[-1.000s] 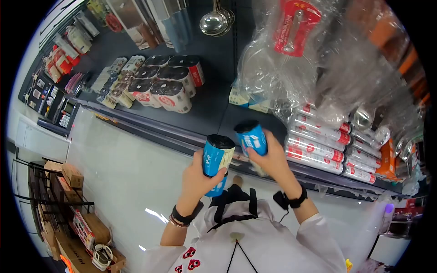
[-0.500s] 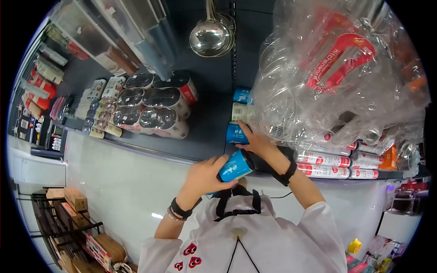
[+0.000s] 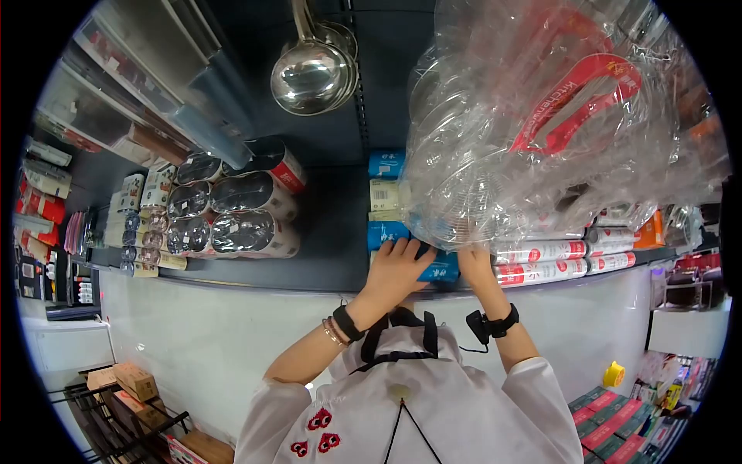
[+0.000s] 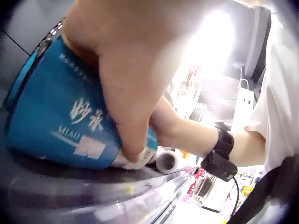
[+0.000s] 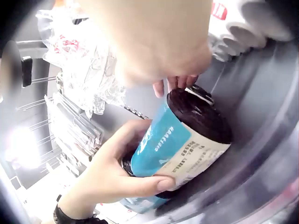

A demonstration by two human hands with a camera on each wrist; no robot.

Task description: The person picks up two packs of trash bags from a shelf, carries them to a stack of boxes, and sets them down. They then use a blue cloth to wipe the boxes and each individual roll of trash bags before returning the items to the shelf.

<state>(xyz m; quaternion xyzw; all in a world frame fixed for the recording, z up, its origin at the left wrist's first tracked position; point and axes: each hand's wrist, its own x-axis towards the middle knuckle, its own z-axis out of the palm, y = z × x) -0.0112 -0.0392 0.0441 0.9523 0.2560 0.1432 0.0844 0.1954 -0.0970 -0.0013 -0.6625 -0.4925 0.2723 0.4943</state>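
On the dark shelf, my left hand [image 3: 398, 271] grips a blue-and-cream wrapped roll of black garbage bags [image 5: 161, 144], its thumb across the wrapper in the right wrist view. The same roll fills much of the left wrist view, with white lettering on blue. My right hand [image 3: 477, 269] is at the roll's right end, beside the clear plastic bags. Behind that end, its fingertips [image 5: 173, 83] point down, partly hidden by the palm. More matching rolls [image 3: 386, 232] lie in a row behind, toward the back of the shelf.
Clear-bagged kitchen strainers [image 3: 464, 185] hang low over the shelf at right. White-and-red rolls [image 3: 541, 263] are stacked beside my right hand. Metal ladles [image 3: 313, 77] hang at the back. Shrink-wrapped packs [image 3: 239, 205] stand at left. The shelf's front edge [image 3: 325, 289] runs before me.
My left hand has carried its roll forward from in front of my body onto the shelf. My right hand has left the blue roll farther back and shifted right, toward the bagged strainers.
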